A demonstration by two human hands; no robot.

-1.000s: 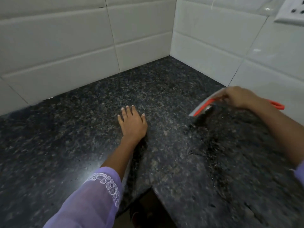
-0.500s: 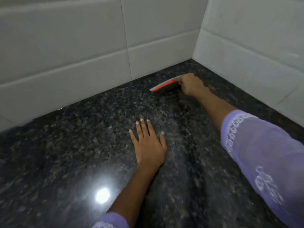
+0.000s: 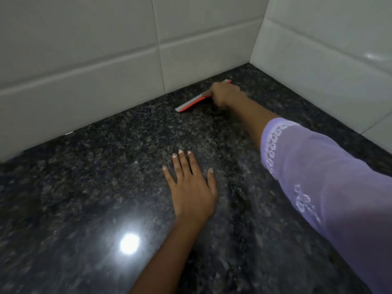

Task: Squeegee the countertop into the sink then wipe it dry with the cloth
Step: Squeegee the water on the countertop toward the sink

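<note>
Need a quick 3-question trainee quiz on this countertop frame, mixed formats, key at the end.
1. True or false: the left hand lies flat on the countertop with its fingers straight.
2. Multiple choice: where is the squeegee? A) lying loose beside the left hand B) gripped by the right hand near the back wall tiles, close to the corner C) leaning upright against the right-hand wall
3. Fill in: the bright spot on the dark stone nearest the camera is a ______ of a light.

Key: 1 true; 2 B; 3 reflection.
</note>
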